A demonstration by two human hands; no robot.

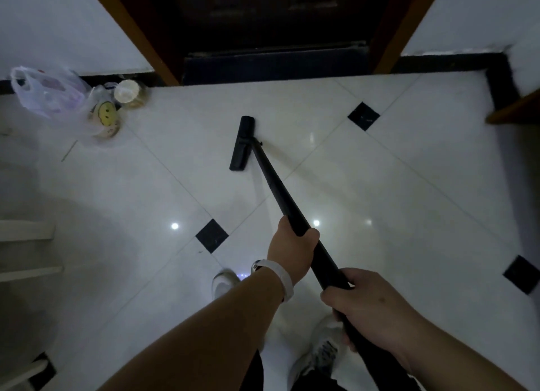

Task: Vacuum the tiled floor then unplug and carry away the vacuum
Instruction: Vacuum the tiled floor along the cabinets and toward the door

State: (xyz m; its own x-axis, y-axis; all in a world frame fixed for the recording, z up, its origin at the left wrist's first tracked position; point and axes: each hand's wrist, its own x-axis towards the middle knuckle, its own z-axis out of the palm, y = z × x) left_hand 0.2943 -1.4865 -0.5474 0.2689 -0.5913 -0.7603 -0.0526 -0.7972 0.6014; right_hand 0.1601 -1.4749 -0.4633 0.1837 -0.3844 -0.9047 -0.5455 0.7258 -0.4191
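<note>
Bunched against the dark skirting at the far left edge of the tiled floor point(380, 186): a translucent plastic bag point(49, 95), a smiley-faced packet point(105, 114) and a pale-lidded jar point(127, 92), all well apart from the vacuum. Further right, near the middle of the far edge and just short of the dark doorway point(274, 25): the black floor head point(242, 143), flat on a white tile, long axis running roughly away from the body. Joined to its right side, the wand point(280, 194), slanting back and rightward toward the grips. Clenched round the wand, nearer the head: the left hand point(292, 250), white wristband point(277, 276) at the wrist. Lower right, closer to the body, grasping the same wand with fingers curled over it: the right hand point(365, 300). Head therefore ahead and left of both grips. Probably mid-vacuuming; plug and vacuum body out of view. On a leftward sweep, only the bag cluster in the way; straight ahead, the door threshold.
</note>
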